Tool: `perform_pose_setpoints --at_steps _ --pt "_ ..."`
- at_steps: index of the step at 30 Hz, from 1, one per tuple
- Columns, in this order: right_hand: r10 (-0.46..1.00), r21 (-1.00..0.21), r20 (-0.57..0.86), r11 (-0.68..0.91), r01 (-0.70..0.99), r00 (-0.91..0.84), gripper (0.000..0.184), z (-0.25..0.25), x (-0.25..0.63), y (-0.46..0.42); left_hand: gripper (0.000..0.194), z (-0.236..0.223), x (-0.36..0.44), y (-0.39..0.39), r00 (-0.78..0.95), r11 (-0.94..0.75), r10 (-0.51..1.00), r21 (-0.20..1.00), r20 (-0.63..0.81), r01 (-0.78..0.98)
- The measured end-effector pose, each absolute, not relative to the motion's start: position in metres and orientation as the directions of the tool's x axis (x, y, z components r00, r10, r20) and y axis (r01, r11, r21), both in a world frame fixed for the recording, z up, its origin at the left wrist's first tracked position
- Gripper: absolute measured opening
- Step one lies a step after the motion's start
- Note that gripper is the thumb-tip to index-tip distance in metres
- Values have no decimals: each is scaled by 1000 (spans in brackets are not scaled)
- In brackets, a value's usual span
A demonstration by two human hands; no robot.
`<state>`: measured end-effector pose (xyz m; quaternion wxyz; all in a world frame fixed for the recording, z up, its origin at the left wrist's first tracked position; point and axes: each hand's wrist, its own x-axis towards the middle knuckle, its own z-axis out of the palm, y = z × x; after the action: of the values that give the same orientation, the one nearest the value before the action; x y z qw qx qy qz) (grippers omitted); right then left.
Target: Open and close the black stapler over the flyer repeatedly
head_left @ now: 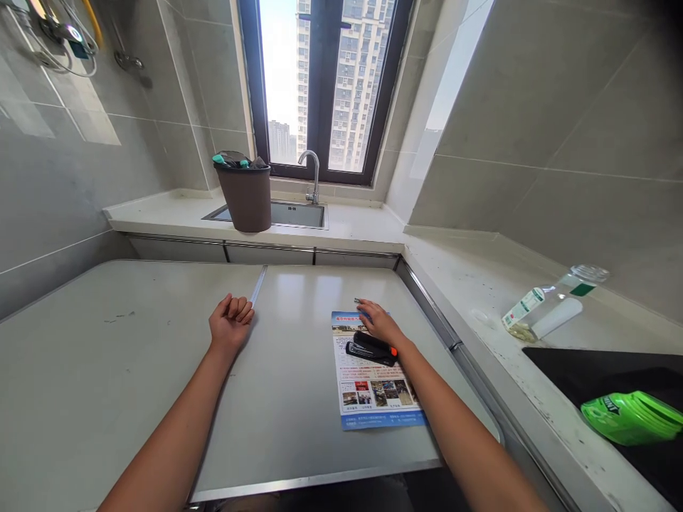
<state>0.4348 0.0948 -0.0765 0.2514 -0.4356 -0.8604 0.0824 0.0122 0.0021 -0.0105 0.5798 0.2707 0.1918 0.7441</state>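
Observation:
My left hand (231,320) rests on the white table (288,398) with its fingers curled into a loose fist; nothing shows in it. My right hand (380,323) lies over the top edge of a printed flyer (373,384), its fingers pointing left. At those fingertips a small silvery piece (356,300) shows, too small to name, and it seems pinched there. Just below the right hand, a black stapler (369,349) with an orange spot lies on the flyer, close to my wrist. The right forearm covers the flyer's right side.
Beyond the table runs a white counter (357,224) with a steel sink (299,215), a tap (316,178) and a brown bin (245,195). On the right-hand counter are a tilted clear bottle (565,302), a black panel (602,370) and a green packet (632,418).

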Motion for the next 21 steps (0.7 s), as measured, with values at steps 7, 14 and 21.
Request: perform_pose_setpoints --at_steps 7,14,21 --pt "793 -335 312 607 721 -523 35 -72 339 81 53 -11 11 3 -198 -240 971 592 137 -769" --pt "768 -396 229 634 664 -598 54 -61 229 67 55 -10 8 3 -194 -241 970 573 143 -783" --pt "730 -411 166 662 626 -663 70 -55 178 61 55 -10 6 4 -215 -275 961 554 172 -786"
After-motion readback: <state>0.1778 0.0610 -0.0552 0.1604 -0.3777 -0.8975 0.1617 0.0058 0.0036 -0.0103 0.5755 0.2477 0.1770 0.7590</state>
